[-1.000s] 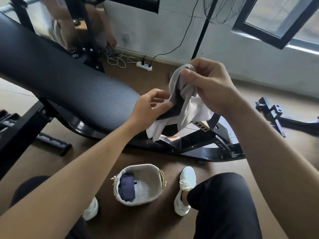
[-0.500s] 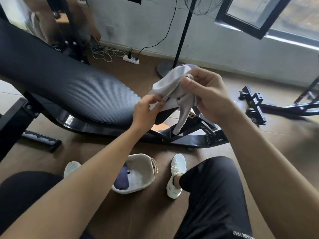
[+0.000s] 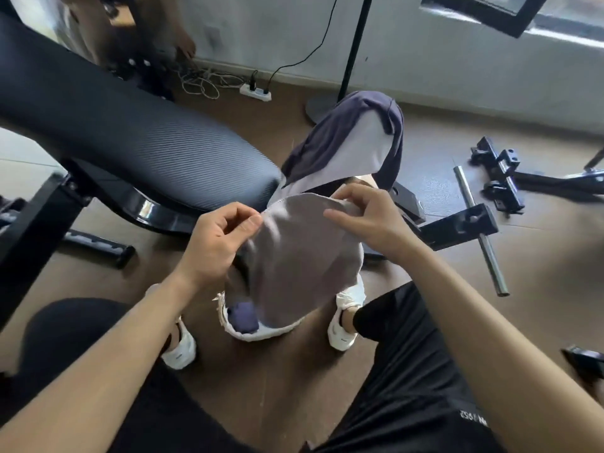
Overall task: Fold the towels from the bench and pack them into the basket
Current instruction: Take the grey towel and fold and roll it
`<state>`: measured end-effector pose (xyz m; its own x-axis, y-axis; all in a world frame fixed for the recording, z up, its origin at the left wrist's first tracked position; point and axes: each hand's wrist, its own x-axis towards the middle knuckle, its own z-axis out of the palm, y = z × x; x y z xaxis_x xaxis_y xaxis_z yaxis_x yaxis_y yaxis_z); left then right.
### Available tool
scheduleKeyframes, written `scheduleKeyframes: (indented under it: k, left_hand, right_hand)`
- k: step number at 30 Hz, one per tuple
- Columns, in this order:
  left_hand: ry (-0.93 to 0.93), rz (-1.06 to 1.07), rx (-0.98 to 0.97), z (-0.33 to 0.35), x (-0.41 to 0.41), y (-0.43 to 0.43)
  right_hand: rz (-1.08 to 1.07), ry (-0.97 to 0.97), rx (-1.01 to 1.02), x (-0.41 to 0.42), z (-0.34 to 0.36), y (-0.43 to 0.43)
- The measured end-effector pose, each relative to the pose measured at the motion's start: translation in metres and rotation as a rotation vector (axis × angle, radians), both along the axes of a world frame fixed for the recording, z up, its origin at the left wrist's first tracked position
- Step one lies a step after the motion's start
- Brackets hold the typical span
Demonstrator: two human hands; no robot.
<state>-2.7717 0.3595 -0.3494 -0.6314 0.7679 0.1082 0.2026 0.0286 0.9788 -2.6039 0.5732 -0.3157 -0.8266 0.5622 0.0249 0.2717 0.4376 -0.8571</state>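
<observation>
- The floor [image 3: 268, 393] is brown. The padded black bench [image 3: 130, 135] stands on it and runs off to the upper left.
- Behind the bench is a pale wall [image 3: 425, 60], with a power strip [image 3: 256, 92] and tangled cables at its foot. A black pole [image 3: 354, 44] and a window [image 3: 483, 14] stand off the bench's end.
- Right of the bench, a steel bar [image 3: 483, 233] lies among loose black frame parts.
- The basket [image 3: 258, 336] sits on the floor in front of the bench's end, between two white shoes [image 3: 179, 351]. A navy towel [image 3: 243, 318] lies inside it.
- The left hand [image 3: 222, 243] pinches the towel [image 3: 294, 256] by its top hem, between thumb and forefinger.
- The right hand [image 3: 366, 217] grips the same hem with its fingers curled.
- The towel's near part hangs over the basket, and its far part billows up past the bench's end.
- Half a second ago the towel was bunched between hands close together. Now the hands are apart, the towel is spread open, and it covers most of the basket.
</observation>
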Motion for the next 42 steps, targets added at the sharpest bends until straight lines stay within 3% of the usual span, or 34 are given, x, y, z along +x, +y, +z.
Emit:
scheduleKeyframes:
  k: [7, 13, 18, 27, 32, 37, 42]
  left_hand:
    - [0.059, -0.208, -0.216, -0.027, 0.018, -0.031]
    - [0.048, -0.176, -0.326, -0.061, 0.033, -0.065]
    - [0.095, -0.226, -0.523, -0.084, 0.028, -0.080]
    - [0.211, -0.252, -0.679, -0.110, 0.020, -0.088]
    - [0.153, -0.049, -0.525, -0.109, 0.018, -0.087]
    - [0.173, 0.074, -0.379, -0.098, 0.028, -0.080]
    - [0.277, -0.053, -0.325, -0.095, 0.040, -0.071]
  right_hand:
    - [0.225, -0.096, 0.005, -0.002, -0.046, -0.070]
    - [0.272, -0.136, -0.051, 0.002, -0.090, -0.105]
    - [0.183, -0.143, 0.042, 0.004, -0.095, -0.090]
    - [-0.108, -0.086, 0.074, 0.018, -0.099, -0.062]
    - [-0.249, -0.107, 0.132, 0.025, -0.107, -0.049]
    - [-0.070, -0.240, 0.087, 0.027, -0.110, -0.061]
    - [0.177, -0.211, 0.038, 0.020, -0.101, -0.091]
